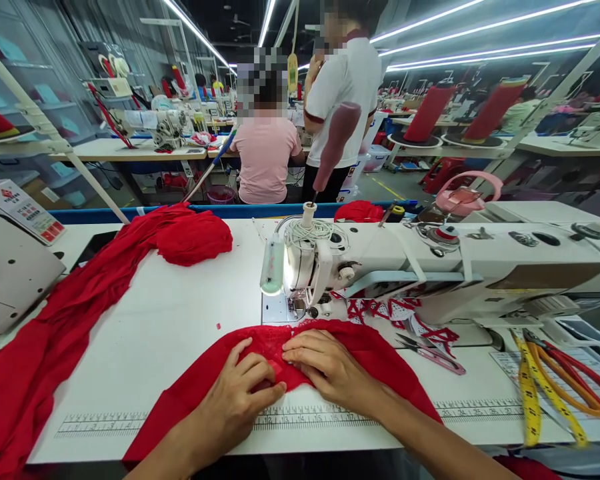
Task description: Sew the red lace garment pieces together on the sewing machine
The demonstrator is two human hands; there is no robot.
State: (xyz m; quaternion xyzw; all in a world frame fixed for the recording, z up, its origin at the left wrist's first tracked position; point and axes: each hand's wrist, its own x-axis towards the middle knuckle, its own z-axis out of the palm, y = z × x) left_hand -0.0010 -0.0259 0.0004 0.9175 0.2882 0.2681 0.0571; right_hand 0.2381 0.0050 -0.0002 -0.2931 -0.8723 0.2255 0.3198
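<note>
Head view: red lace-edged fabric (pixel 190 393) lies curved across the front of the white sewing table (pixel 175 307), just in front of the sewing machine (pixel 455 253), partly over the printed ruler (pixel 100 423). Left hand (pixel 237 393): fingers spread and bent on the fabric's middle, thumb extended toward the right hand. Right hand (pixel 325 363): fingers together, laid on the fabric beside the lace; whether either hand pinches cloth, cannot tell. Thread snips (pixel 433 353) lie right of the fabric; yellow measuring tape (pixel 530 400) and orange-handled scissors (pixel 570 377) overlap at far right.
</note>
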